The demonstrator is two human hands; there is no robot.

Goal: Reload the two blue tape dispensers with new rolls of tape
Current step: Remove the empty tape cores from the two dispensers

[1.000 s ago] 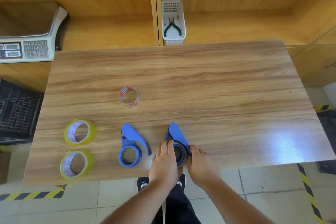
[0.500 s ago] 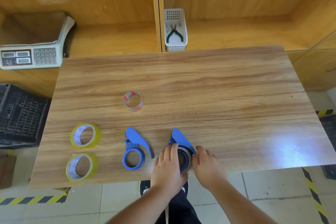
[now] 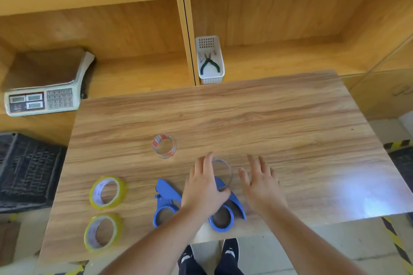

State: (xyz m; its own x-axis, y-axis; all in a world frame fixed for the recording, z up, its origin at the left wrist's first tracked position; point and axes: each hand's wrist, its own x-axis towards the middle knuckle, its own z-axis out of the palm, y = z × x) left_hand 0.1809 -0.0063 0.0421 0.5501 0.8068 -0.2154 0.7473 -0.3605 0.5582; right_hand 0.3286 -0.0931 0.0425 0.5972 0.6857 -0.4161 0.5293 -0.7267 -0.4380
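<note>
Two blue tape dispensers lie side by side near the front edge of a wood-grain surface [image 3: 268, 118]: the left dispenser [image 3: 166, 204] in plain sight, the right dispenser [image 3: 225, 214] partly under the person's left hand [image 3: 205, 187]. That hand pinches a clear, empty tape core [image 3: 223, 173] between thumb and fingers, just above the right dispenser. The right hand [image 3: 261, 183] hovers beside it, fingers spread, gripping nothing. Two yellow tape rolls [image 3: 107, 192] [image 3: 103, 232] sit one behind the other at the surface's left. One more empty core with red print [image 3: 164, 146] stands farther back. Behind, one scale [image 3: 42, 94] and one white basket [image 3: 210, 60] holding green-handled pliers [image 3: 209, 65] rest on a shelf.
</note>
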